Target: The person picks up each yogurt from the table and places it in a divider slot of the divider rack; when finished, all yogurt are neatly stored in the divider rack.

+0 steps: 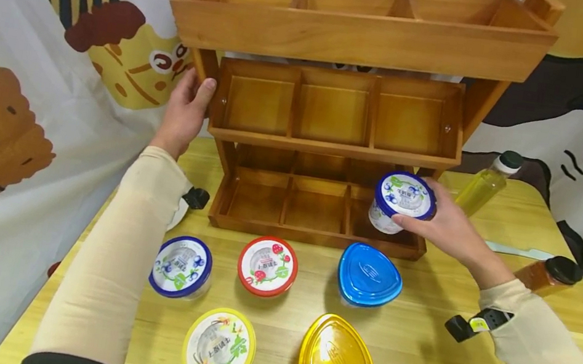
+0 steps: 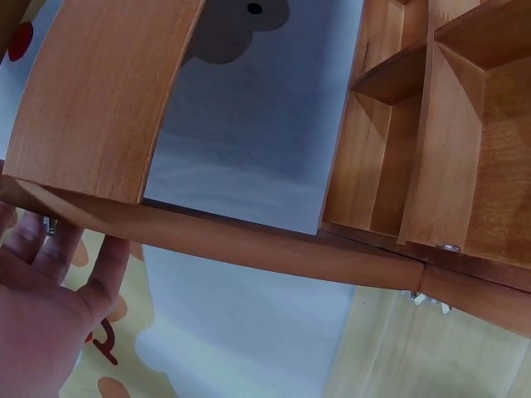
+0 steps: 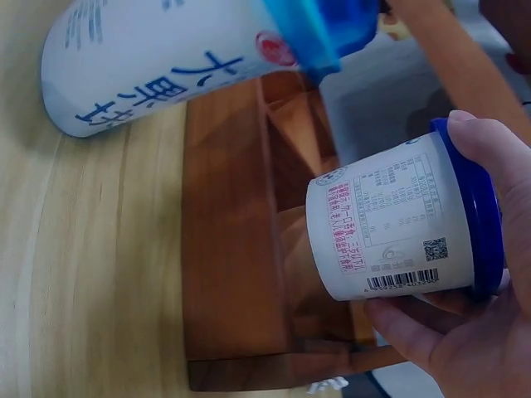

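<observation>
My right hand (image 1: 450, 223) grips a white cup with a dark blue lid (image 1: 405, 197) by its rim, over the right compartment of the bottom tier. In the right wrist view, the printed side and barcode of this cup (image 3: 398, 224) face the camera. My left hand (image 1: 185, 108) holds the left side of the wooden three-tier rack (image 1: 356, 39) at its middle tier. In the left wrist view, the fingers (image 2: 108, 278) touch the edge of the wooden side post (image 2: 249, 240).
On the table before the rack stand a blue-lidded cup (image 1: 181, 267), red-lidded cup (image 1: 267, 267), yellow-lidded cup (image 1: 219, 350), blue triangular-lidded tub (image 1: 369, 276) and yellow triangular-lidded tub (image 1: 337, 359). At right are an oil bottle (image 1: 484, 183), a black-capped jar (image 1: 549, 274) and a pale utensil (image 1: 519, 251).
</observation>
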### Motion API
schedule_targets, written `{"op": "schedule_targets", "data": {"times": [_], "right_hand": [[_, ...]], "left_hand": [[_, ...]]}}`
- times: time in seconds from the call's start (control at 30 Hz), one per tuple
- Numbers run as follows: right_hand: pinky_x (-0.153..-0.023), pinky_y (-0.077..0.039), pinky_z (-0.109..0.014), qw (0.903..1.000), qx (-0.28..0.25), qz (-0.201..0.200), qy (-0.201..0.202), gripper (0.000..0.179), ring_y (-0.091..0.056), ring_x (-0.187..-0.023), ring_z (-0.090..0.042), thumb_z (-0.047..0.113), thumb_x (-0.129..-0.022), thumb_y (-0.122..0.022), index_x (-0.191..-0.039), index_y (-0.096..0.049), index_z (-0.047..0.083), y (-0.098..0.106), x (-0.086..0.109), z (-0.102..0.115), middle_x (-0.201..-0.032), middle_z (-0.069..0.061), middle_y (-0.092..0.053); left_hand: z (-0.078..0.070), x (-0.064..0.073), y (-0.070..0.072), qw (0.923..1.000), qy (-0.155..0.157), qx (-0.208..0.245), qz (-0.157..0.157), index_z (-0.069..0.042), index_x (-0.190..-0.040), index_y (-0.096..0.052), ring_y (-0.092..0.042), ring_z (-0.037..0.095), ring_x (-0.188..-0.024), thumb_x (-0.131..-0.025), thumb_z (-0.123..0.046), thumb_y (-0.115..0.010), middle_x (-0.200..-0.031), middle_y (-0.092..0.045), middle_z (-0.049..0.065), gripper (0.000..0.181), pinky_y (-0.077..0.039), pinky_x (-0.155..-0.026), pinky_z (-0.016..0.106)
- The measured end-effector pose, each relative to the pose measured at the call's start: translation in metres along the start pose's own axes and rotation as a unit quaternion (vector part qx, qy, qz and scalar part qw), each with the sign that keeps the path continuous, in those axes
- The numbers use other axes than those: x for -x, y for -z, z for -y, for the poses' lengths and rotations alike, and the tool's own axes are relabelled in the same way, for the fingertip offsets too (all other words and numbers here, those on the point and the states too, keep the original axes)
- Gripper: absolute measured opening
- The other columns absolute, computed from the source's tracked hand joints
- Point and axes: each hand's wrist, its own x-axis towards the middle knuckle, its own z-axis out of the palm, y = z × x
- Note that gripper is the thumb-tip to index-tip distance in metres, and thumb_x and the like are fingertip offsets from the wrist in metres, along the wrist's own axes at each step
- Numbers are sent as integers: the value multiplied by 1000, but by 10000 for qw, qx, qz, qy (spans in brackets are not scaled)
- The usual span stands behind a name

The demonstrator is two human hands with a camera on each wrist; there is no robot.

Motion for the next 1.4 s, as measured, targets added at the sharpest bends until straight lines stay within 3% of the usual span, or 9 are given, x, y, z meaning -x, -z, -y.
{"op": "schedule_targets", "data": {"times": [0.17, 0.43, 0.67, 0.93, 1.3, 1.4], "right_hand": [[-108, -35, -65, 9998, -35, 169, 44, 107, -44, -129, -45, 46, -83, -77, -157, -12, 3, -9, -14, -6, -147, -28, -38], [-109, -34, -64, 9993, -110, 349, 28, 111, -43, -129, -46, 46, -83, -77, -157, -7, 1, -20, -24, -13, -148, -31, -35], [-110, -34, -63, 9988, 76, 472, -84, 113, -44, -128, -45, 51, -82, -77, -156, -8, 2, -29, -31, -19, -147, -30, -36], [-111, -32, -63, 9981, -17, 607, -135, 113, -42, -130, -45, 51, -82, -77, -156, -7, 1, -37, -34, -23, -149, -30, -33], [-115, -23, -64, 9964, -58, 806, -241, 121, -27, -140, -49, 48, -84, -76, -156, 9, 0, -37, -37, -16, -156, -34, -16], [-116, -21, -64, 9965, 25, 782, -297, 124, -23, -143, -50, 50, -84, -76, -156, 13, 1, -36, -37, -15, -159, -33, -8]], "left_hand": [[2, -1, -1, 10000, -5, -8, -16, -27, -148, -40, -56, 16, -113, -101, -44, -45, -130, -55, 4, 51, -47, -101, 39], [2, -2, -1, 9995, 166, -252, 5, -27, -156, -27, -48, 19, -128, -101, -48, -44, -149, -45, 8, 61, -41, -110, 40], [2, -2, -2, 9998, 97, -158, 16, -29, -152, -34, -52, 20, -121, -101, -47, -44, -141, -50, 8, 55, -44, -105, 41], [3, -1, -2, 9999, 89, -108, -4, -28, -153, -34, -52, 21, -124, -102, -46, -44, -144, -49, 9, 55, -43, -107, 42], [-1, -2, 1, 9993, 280, -265, 3, -26, -158, -19, -41, 19, -138, -101, -49, -44, -157, -35, 4, 67, -36, -115, 39], [0, -1, 2, 9993, 270, -270, -6, -26, -158, -20, -42, 18, -137, -101, -48, -45, -155, -37, 5, 66, -36, -115, 39]]}}
